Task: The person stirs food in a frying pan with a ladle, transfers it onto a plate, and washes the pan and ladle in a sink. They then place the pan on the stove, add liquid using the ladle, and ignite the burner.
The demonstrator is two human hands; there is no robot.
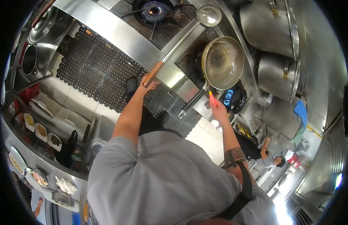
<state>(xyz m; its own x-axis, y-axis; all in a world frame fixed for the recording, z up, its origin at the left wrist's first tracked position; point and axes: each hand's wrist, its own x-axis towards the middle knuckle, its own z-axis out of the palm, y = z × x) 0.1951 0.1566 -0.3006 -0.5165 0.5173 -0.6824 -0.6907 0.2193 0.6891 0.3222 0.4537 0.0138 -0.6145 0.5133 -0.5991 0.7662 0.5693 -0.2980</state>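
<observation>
My left hand (pixel 150 83) is closed around the brown wooden grip of a long metal ladle (pixel 180 44). The ladle reaches up and to the right, its round bowl beside the stove's raised edge. With closed fingers, my right hand (pixel 219 112) grips the red and yellow handle of a frying pan (pixel 223 63). The pan is tilted over the stove, showing a worn, browned inside with a wet-looking sheen. Part of its handle is hidden by my fingers.
A lit burner (pixel 154 12) glows at the top; blue light shows at another burner (pixel 229 96). Large pots (pixel 269 28) stand at right. Behind me, food dishes (pixel 41 130) line a counter. A co-worker (pixel 269 160) stands at lower right; a perforated mat (pixel 95 63) covers the floor.
</observation>
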